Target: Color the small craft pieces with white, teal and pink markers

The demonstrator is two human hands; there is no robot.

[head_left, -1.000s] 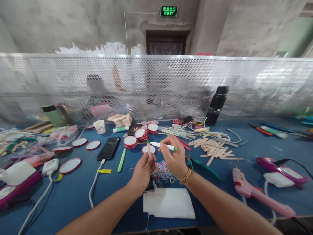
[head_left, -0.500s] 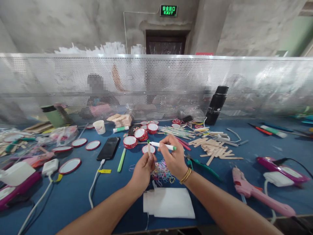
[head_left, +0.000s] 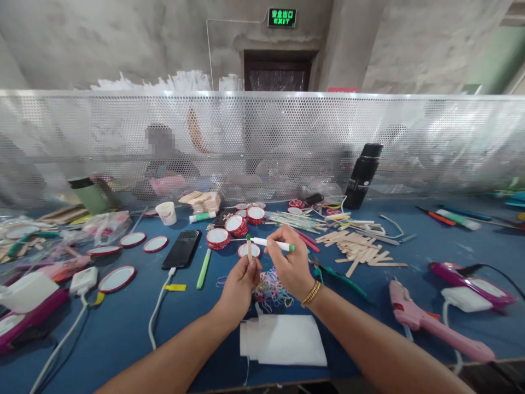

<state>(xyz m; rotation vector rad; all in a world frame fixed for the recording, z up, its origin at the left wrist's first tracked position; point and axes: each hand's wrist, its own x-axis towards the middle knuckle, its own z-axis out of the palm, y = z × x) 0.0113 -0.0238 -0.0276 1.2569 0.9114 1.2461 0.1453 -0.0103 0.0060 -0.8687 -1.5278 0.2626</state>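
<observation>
My left hand (head_left: 240, 285) is closed round a small wooden stick (head_left: 249, 247) and holds it upright, its top end coloured green. My right hand (head_left: 290, 261) grips a white marker (head_left: 271, 243) with a green end, lying level, its tip touching the stick's top. Both hands hover over a heap of coloured rubber bands (head_left: 270, 284) on the blue table (head_left: 123, 323). A gold bracelet (head_left: 311, 295) is on my right wrist.
Red-rimmed round discs (head_left: 219, 237) and a black phone (head_left: 182, 248) lie to the left. Loose wooden sticks (head_left: 356, 249) and a pink glue gun (head_left: 426, 323) lie right. White cloth (head_left: 283, 340) is near the front edge. A black bottle (head_left: 362, 176) stands by the perforated screen (head_left: 262, 142).
The marker tip has stayed on the stick's top with only tiny shifts. Both hands hold nearly the same place.
</observation>
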